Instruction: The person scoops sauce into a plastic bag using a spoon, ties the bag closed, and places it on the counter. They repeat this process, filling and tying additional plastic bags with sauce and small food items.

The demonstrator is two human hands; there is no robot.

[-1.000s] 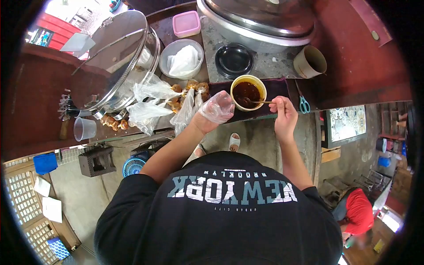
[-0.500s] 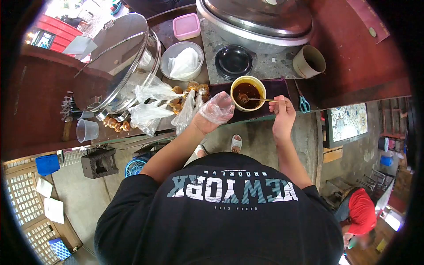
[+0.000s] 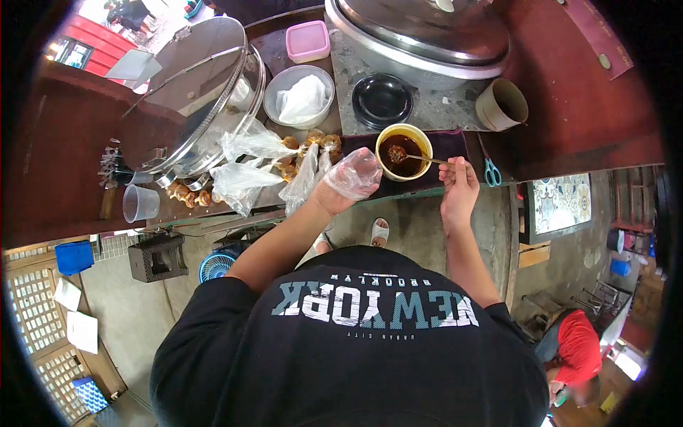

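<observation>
A pale tub point(image 3: 385, 135) of dark brown sauce stands near the counter's front edge. My right hand point(image 3: 459, 186) pinches the handle of a spoon point(image 3: 425, 159), whose bowl is in the sauce. Clear plastic covers my left hand point(image 3: 353, 174), which is closed around a clear bag just left of the tub; the plastic looks empty. Several knotted bags point(image 3: 245, 186) with brown contents lie left of that hand.
Behind are a bowl point(image 3: 331, 107) with white plastic, a pink-lidded box point(image 3: 307, 41), a black dish point(image 3: 382, 100) and a large lidded pot point(image 3: 427, 64). Scissors point(image 3: 491, 173) and a beige cup point(image 3: 501, 104) are right. A person in red point(image 3: 580, 345) is at lower right.
The spoon's bowl has shifted slightly up and right in the sauce, with small pieces showing on it. The whole view has shifted slightly. My left hand stays beside the tub.
</observation>
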